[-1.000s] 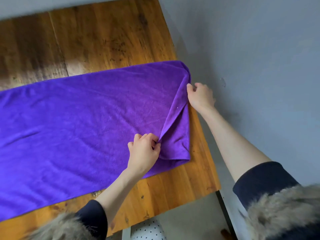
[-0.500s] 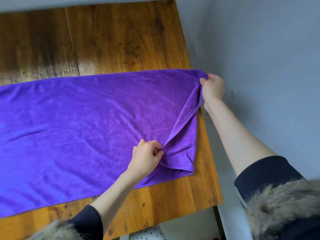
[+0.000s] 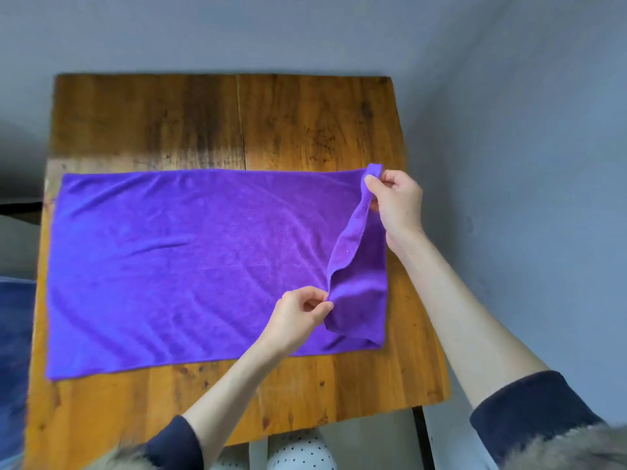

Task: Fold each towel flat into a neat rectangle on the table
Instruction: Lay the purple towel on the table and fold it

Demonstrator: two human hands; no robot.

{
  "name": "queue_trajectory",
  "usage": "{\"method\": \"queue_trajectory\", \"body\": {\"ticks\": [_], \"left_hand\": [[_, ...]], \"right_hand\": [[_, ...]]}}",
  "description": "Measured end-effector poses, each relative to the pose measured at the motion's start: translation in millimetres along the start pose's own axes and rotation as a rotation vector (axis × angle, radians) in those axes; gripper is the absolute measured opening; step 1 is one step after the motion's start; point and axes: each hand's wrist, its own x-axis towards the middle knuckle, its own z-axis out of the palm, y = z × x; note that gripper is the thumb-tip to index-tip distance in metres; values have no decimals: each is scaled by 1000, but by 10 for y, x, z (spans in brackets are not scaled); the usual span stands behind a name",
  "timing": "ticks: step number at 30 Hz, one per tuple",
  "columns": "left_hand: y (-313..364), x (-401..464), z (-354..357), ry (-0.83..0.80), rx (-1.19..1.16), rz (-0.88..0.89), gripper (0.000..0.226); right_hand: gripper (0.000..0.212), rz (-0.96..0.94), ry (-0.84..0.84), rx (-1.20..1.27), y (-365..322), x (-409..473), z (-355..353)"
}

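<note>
A purple towel (image 3: 190,262) lies spread across the middle of the wooden table (image 3: 210,123), its long sides running from the left edge to the right edge, with bare wood along the far and near edges. At the towel's right end a strip is lifted and turned back over the cloth. The right hand (image 3: 395,205) pinches the far right corner of that strip, raised off the table. The left hand (image 3: 298,317) pinches the strip's near corner (thumb and fingertips closed on the hem), low over the towel near the near edge. Dark sleeves (image 3: 529,408) cover both forearms partway.
</note>
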Motion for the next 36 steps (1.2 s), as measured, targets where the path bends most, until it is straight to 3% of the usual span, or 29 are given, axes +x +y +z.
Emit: {"method": "queue_trajectory", "body": {"ticks": [9, 17, 21, 26, 31, 36], "left_hand": [[-130, -756, -1226, 193, -96, 71, 11], [-398, -1279, -2157, 526, -362, 250, 9], [-773, -1322, -2444, 675, -374, 135, 27], [-1272, -1276, -2646, 812, -293, -155, 15], [-1553, -1129, -2698, 668, -150, -350, 25], [-1676, -1041, -2626, 523, -30, -277, 28]], "right_hand": [[5, -142, -164, -114, -580, -960, 799], [4, -265, -319, -112, -1054, -1523, 1896], [5, -236, -424, -105, -1054, -1717, 2485], [8, -110, -565, -152, -813, -1733, 2929], [34, -237, -553, -759, -310, -1466, 2811], [57, -315, -671, -1265, 221, -1151, 2405]]}}
